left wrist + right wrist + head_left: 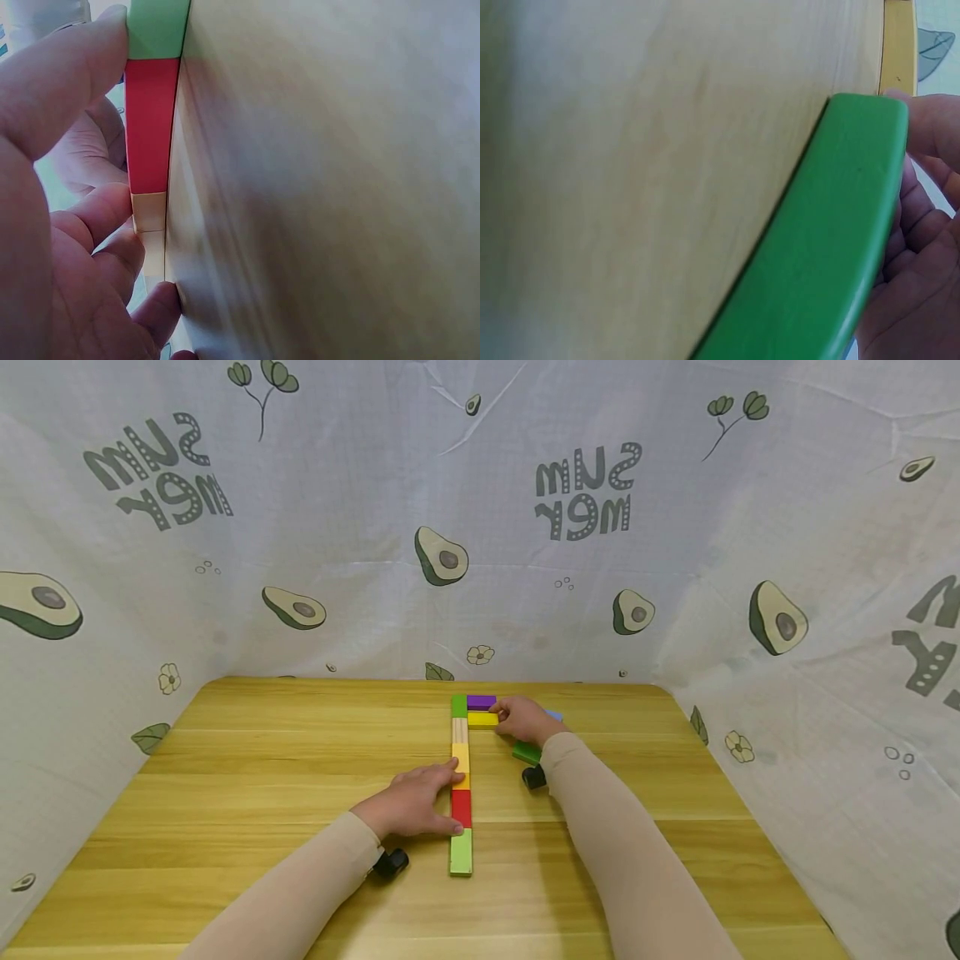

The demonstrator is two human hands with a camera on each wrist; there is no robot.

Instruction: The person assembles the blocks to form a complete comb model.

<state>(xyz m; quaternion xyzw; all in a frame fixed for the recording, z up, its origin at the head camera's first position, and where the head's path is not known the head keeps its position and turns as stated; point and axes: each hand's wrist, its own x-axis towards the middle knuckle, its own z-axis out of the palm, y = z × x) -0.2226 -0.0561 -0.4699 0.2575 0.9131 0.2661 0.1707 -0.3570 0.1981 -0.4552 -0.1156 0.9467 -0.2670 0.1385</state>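
Observation:
A straight column of wooden blocks runs down the table in the head view: green (459, 706), bare wood (460, 731), pale orange (460, 757), orange (461, 782), red (461, 808) and light green (461, 853). My left hand (408, 797) lies along its left side, thumb and spread fingers touching the blocks. To the right of the column's far end, a purple block (480, 702) and a yellow block (482, 720) lie side by side. My right hand (528, 722) pinches the yellow block's right end. A loose green block (817, 217) partly hides that grip in the right wrist view.
Partly behind the right hand lies a light blue block (555, 715). Black wrist cameras (390, 863) sit under both sleeves. The wooden table (300, 752) meets a patterned cloth (360, 568) at its back and sides.

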